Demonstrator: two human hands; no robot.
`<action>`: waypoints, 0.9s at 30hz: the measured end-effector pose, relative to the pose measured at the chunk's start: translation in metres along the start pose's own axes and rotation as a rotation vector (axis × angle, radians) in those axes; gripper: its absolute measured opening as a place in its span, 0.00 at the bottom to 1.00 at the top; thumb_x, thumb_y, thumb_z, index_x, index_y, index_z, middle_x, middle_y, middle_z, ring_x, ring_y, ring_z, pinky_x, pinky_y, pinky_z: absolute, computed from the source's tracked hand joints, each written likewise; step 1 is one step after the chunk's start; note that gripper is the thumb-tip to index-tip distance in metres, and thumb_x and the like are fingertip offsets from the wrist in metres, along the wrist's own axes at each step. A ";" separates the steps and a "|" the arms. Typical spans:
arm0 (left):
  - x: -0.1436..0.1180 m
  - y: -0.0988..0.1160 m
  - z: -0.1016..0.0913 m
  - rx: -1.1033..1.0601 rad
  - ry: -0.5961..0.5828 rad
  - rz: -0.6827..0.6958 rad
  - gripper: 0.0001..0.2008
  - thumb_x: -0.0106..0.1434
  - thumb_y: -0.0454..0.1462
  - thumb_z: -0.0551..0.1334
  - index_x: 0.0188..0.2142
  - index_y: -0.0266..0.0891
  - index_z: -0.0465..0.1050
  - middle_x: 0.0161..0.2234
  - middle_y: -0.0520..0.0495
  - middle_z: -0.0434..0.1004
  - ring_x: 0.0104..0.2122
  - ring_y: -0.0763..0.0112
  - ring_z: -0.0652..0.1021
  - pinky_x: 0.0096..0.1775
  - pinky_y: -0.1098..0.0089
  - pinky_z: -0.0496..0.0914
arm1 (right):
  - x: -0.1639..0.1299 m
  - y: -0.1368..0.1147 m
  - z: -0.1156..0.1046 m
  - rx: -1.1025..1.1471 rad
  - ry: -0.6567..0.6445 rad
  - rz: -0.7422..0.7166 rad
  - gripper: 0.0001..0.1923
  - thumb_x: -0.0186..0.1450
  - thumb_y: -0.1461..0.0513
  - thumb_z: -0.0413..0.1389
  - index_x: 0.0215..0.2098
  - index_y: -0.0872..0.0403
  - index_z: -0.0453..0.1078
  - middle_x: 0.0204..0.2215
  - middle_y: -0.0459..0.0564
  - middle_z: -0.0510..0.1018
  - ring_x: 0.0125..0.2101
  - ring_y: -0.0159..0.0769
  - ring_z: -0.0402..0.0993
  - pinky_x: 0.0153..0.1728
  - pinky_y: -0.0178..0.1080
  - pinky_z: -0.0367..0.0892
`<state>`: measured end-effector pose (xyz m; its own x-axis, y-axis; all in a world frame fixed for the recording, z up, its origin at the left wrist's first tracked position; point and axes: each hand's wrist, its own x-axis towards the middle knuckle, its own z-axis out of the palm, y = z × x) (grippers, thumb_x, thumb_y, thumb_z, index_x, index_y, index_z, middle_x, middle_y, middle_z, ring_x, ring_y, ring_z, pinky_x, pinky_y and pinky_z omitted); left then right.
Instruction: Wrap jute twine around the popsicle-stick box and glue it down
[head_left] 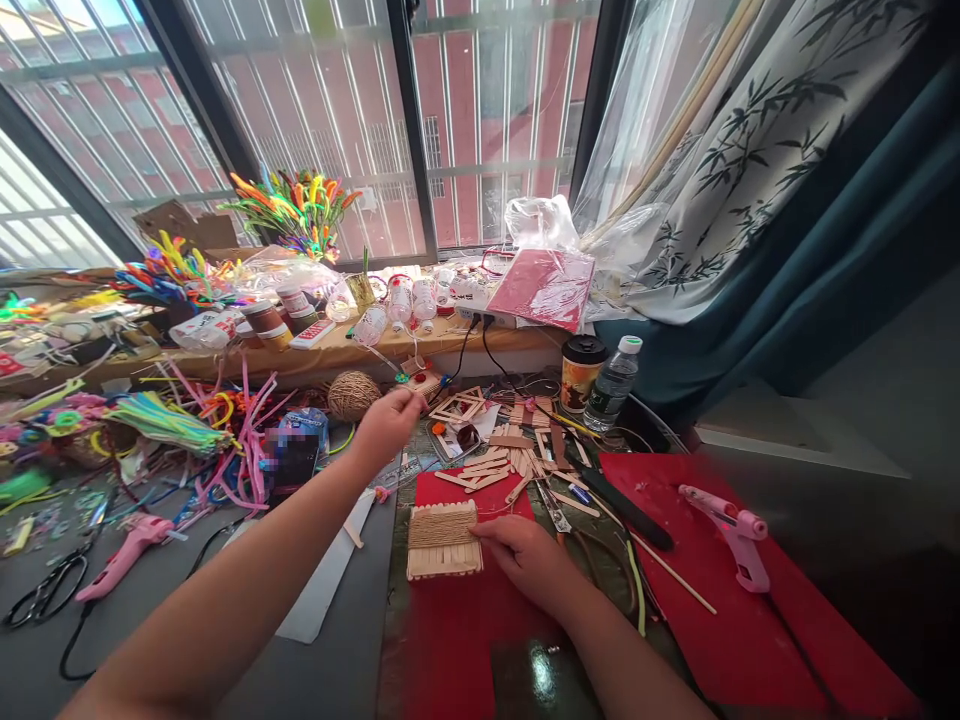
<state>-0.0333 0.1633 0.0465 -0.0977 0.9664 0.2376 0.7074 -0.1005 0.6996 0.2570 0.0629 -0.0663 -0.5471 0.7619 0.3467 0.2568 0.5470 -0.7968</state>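
Twine-wrapped popsicle-stick panel (442,540) lies on the red mat (465,630), pinned at its right edge by the right hand (525,555), fingers curled. The left hand (390,420), pinched shut on what looks like twine, is raised beyond the panel, beside the twine ball (352,395). Uneven tension could loosen the wraps or shift the sticks.

Large window (322,110) with dark frames and white grille bars, admitting daylight; a red-brick building (510,100) stands outside. At right, a sheer curtain (645,110), a pale curtain printed with bamboo leaves (772,150), and a teal drape (847,260). A wooden sill (337,350) runs below the glass, above a dark grey work table (352,640).
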 end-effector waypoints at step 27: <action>0.089 -0.131 -0.066 0.314 0.110 -0.194 0.45 0.52 0.49 0.77 0.67 0.48 0.66 0.62 0.34 0.67 0.62 0.36 0.71 0.64 0.45 0.63 | -0.001 0.002 -0.002 -0.002 0.005 -0.009 0.15 0.75 0.63 0.55 0.55 0.49 0.81 0.48 0.52 0.87 0.48 0.44 0.84 0.52 0.44 0.76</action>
<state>-0.1809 0.2471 0.0203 -0.3128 0.9277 0.2037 0.8469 0.1753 0.5021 0.2591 0.0641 -0.0673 -0.5457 0.7584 0.3565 0.2531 0.5548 -0.7926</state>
